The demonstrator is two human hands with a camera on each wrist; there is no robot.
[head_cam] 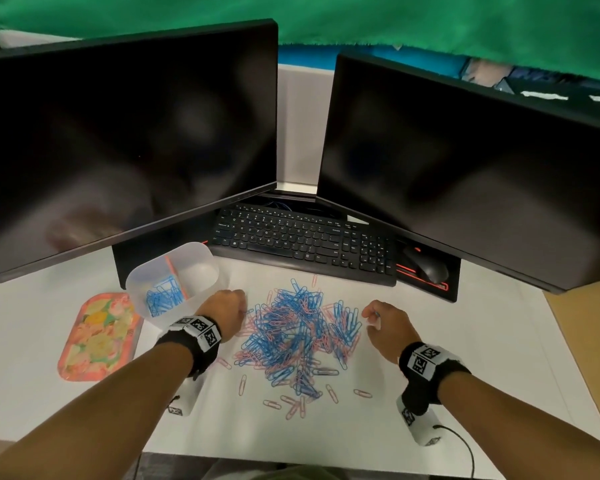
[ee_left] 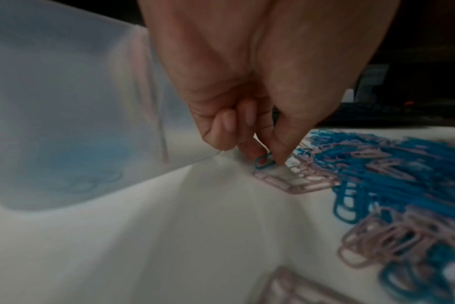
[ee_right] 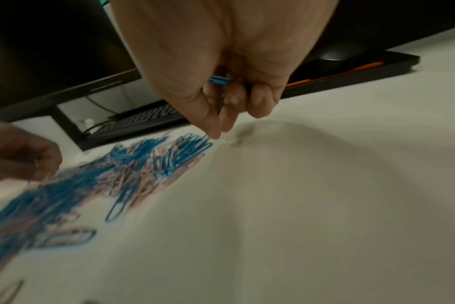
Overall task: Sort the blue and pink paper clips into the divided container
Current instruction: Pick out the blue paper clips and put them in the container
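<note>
A mixed heap of blue and pink paper clips (head_cam: 298,334) lies on the white desk between my hands. The clear divided container (head_cam: 174,278) stands at the back left; its near compartment holds blue clips (head_cam: 163,296), the far one looks bare. My left hand (head_cam: 227,308) is at the heap's left edge and pinches a blue clip (ee_left: 264,162) just above the desk. My right hand (head_cam: 378,318) is at the heap's right edge, fingers curled around several blue clips (ee_right: 218,80), its thumb and forefinger tips touching a clip at the heap's edge (ee_right: 204,139).
A floral lid (head_cam: 97,337) lies left of the container. A black keyboard (head_cam: 305,244) and a mouse (head_cam: 426,268) on a dark pad sit behind the heap, under two dark monitors (head_cam: 125,133). Loose pink clips (head_cam: 291,407) lie scattered near the front.
</note>
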